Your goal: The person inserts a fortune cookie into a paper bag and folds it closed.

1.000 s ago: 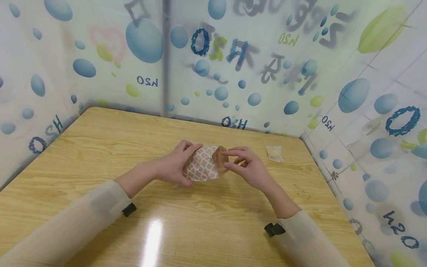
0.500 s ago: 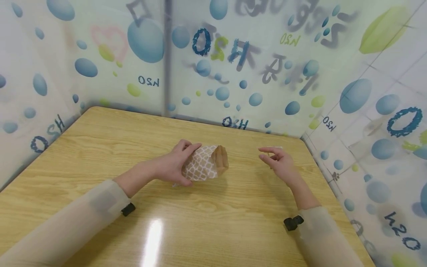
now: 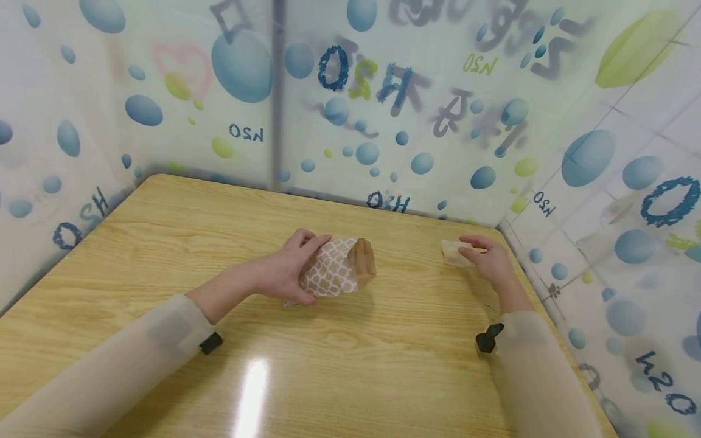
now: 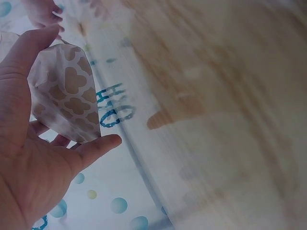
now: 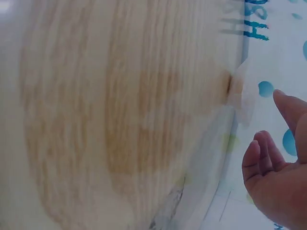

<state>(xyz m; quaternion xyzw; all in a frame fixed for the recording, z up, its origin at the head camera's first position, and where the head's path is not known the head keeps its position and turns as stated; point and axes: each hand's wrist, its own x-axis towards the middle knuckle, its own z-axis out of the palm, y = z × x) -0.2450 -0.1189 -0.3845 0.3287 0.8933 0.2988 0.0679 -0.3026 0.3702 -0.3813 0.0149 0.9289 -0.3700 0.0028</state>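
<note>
Now, at the centre of the head view, a tan paper bag [image 3: 330,271] with a white lattice print lies tilted, its creased plain-brown mouth gaping rightward, its left end partly covered by the left hand [image 3: 285,271], whose thumb and fingers grip it from both sides. Right of centre, a small, pale, translucent packet [image 3: 453,253] sits on the wood-grained table [image 3: 306,365], its right edge hidden by the right hand [image 3: 491,263], thumb and forefinger parted; contact is unclear. Blue-dotted sheeting [image 3: 367,154] fills the upper frame.
</note>
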